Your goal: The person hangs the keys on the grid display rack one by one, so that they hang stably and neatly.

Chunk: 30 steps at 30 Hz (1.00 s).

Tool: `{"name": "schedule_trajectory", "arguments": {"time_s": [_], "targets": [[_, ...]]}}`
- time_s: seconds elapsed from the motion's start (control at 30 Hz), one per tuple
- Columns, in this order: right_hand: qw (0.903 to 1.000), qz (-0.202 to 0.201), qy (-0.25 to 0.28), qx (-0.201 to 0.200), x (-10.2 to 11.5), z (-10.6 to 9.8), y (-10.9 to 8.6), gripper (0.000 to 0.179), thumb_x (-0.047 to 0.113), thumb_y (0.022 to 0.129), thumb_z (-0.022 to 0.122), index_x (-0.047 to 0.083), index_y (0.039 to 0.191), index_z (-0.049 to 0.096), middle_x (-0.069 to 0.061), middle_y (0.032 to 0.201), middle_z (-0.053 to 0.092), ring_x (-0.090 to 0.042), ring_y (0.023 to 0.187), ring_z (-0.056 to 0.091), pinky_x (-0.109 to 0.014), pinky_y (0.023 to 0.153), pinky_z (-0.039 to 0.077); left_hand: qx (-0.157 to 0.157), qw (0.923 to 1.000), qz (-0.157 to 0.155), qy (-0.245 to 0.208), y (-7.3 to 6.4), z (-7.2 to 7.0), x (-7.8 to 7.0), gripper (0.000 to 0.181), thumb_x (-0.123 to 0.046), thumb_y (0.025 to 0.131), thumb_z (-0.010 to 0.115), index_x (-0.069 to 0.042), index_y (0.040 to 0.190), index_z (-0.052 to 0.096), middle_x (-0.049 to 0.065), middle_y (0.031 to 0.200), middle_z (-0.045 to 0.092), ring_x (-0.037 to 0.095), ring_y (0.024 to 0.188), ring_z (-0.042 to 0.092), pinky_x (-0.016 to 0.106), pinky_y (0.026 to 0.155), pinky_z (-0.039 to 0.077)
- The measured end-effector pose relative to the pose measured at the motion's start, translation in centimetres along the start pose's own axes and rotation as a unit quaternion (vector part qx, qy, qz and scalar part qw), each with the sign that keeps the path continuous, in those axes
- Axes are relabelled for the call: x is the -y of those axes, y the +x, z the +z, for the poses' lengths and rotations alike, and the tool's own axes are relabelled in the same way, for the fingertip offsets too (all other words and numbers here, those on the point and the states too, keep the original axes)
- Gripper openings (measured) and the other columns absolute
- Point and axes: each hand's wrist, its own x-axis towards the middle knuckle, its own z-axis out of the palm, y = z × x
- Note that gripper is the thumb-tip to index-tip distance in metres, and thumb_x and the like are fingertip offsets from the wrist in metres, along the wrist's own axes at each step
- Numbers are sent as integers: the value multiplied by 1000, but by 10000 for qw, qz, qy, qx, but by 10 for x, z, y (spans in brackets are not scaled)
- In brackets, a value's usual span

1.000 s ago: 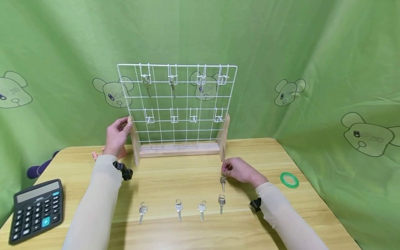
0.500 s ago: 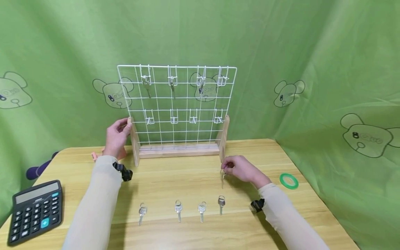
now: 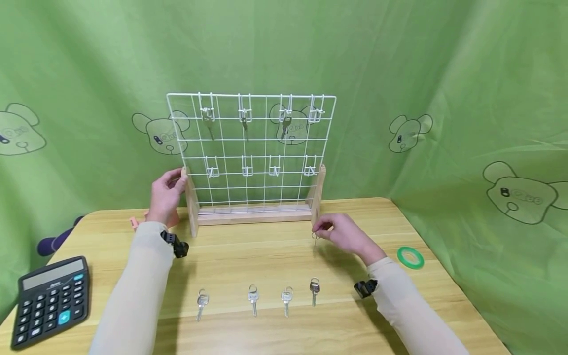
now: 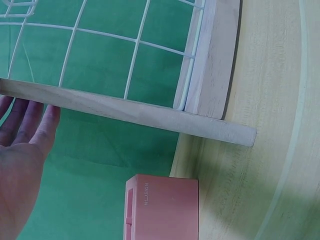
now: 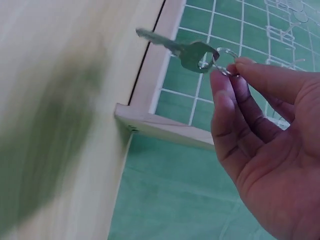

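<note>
Right hand: thumb and fingertips pinched together on a thin silver metal ring; its silver metal key hangs below the grip, presumably held so to keep the loop exposed. Left hand: clasps the pale wooden upright left of that grip, likely steadying the white wire grid rack. Four silver metal keys: rowed nearer the person than the grip. Change: grip and key higher above the pale wooden tabletop; left hand unmoved.
</note>
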Motion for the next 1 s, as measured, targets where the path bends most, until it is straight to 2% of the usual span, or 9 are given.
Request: {"name": "schedule_trajectory", "arguments": {"time_s": [0.1,0.33,0.5,0.7,1.0], "targets": [[10000,35,13,-44,6,-3,1,7,4,89,69,7,95,72,0,87,66,-17,83,61,-32,74,56,2,10000,12,-29,0,0,1,49,-22,102,55,-7,146,43,15,144,47,27,128,48,32,106,43],[9993,248,250,-92,16,-12,4,9,2,91,66,4,98,71,-10,88,67,-22,76,60,-39,59,58,-30,10000,25,-49,2,0,2,49,-22,101,56,-6,145,44,16,144,47,26,127,48,32,105,44],[9983,277,477,-202,23,-18,9,11,-1,91,64,1,101,70,-14,87,67,-23,73,61,-41,60,60,-47,10000,-15,-15,3,0,1,49,-24,101,56,-7,145,44,15,143,48,26,127,49,31,105,44],[9972,170,582,-428,31,-25,12,13,-2,91,65,1,103,69,-10,93,67,-29,83,65,-37,68,61,-119,9999,-28,48,3,-1,-1,49,-25,101,56,-7,145,45,16,142,49,26,126,49,32,105,45],[9954,83,549,-775,42,-36,13,11,0,92,66,2,102,70,-8,95,67,-23,82,65,-32,68,60,-46,9999,-100,19,2,1,2,48,-22,101,57,-7,145,45,15,142,49,26,126,49,31,105,44]]}}
